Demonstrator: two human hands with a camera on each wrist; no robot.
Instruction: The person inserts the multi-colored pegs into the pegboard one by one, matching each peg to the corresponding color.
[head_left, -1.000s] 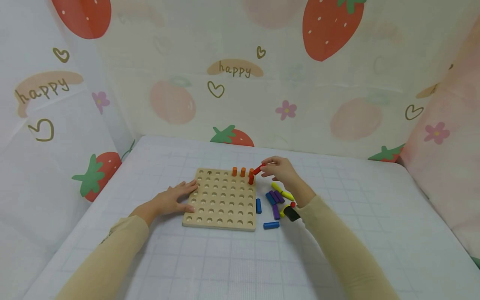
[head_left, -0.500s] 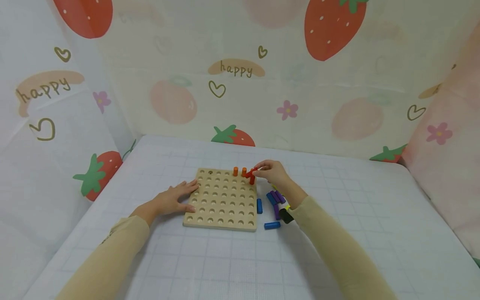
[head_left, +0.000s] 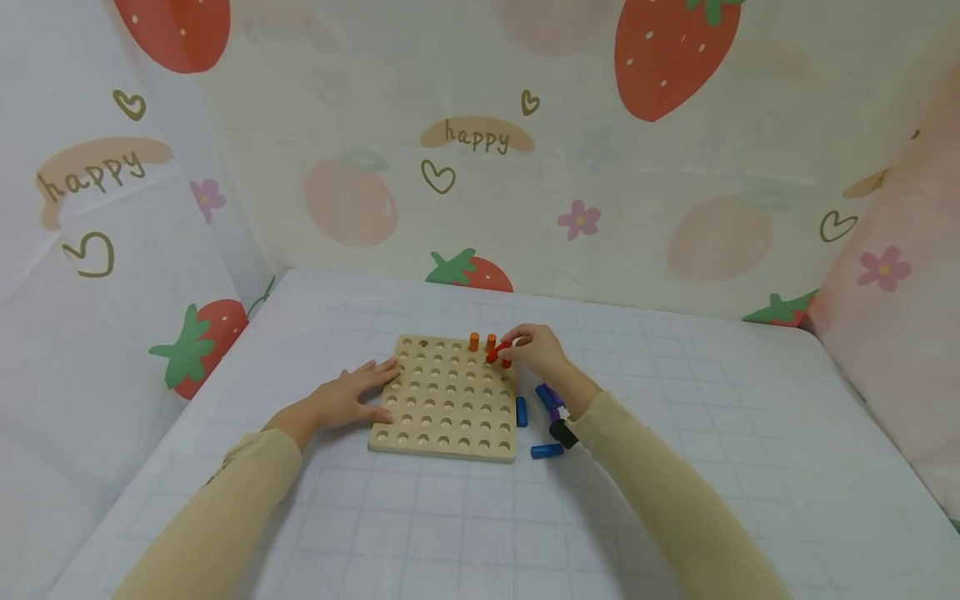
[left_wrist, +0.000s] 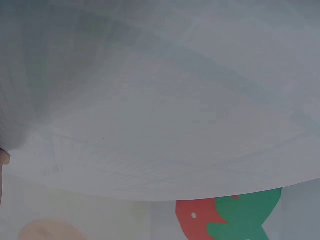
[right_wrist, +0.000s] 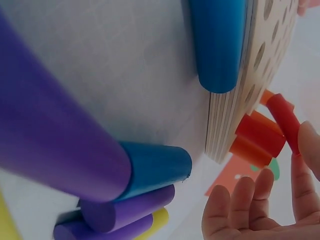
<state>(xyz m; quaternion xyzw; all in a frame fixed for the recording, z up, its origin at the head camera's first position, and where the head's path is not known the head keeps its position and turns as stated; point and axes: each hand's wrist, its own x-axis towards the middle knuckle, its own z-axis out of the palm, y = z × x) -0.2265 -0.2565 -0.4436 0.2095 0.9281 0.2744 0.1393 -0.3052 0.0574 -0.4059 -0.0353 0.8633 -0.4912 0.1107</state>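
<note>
A square wooden peg board [head_left: 446,417] with rows of round holes lies on the table. My left hand [head_left: 348,400] rests at its left edge with fingers spread, thumb and fingertips on the wood. Over the far right corner my right hand [head_left: 536,350] pinches a tilted red peg [head_left: 495,353] between thumb and index finger. Just beneath it a second red peg [right_wrist: 260,135] stands in the board. Orange pegs [head_left: 474,342] stand along the far row; my right hand hides one in the head view. Only a fingertip [left_wrist: 4,158] shows in the left wrist view.
Blue pegs [head_left: 547,451] lie loose right of the board, one blue peg [right_wrist: 218,45] close against its side. Purple pegs [right_wrist: 135,207] and a yellow peg [right_wrist: 159,220] lie under my right forearm. A strawberry-print curtain [head_left: 480,200] stands behind the table.
My right hand has moved left and slightly nearer with the pinched red peg, from beyond the board's right edge to above its second row. The left hand stays put.
</note>
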